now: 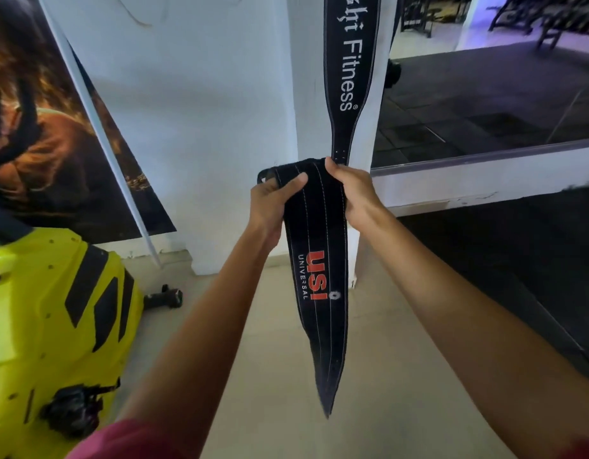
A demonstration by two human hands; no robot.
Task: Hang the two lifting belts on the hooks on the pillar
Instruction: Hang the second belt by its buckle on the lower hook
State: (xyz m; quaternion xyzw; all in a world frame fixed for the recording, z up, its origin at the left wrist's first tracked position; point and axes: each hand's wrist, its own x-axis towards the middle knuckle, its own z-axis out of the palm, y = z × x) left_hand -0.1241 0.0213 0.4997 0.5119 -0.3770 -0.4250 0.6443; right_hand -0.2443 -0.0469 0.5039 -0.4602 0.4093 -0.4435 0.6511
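A black lifting belt with red "USI" lettering (316,260) hangs down in front of me, its tapered end pointing at the floor. My left hand (273,200) grips its upper left edge, and my right hand (351,190) grips the upper right edge. A second black belt marked "Fitness" (351,54) hangs flat against the white pillar (306,94), its narrow end just above my right hand. The hooks are out of view above the frame.
A yellow exercise machine (48,309) stands at the left. A poster (54,127) leans on the white wall. A mirror (485,94) with a white ledge is at the right, beside dark rubber flooring (501,260). Beige tiles lie below.
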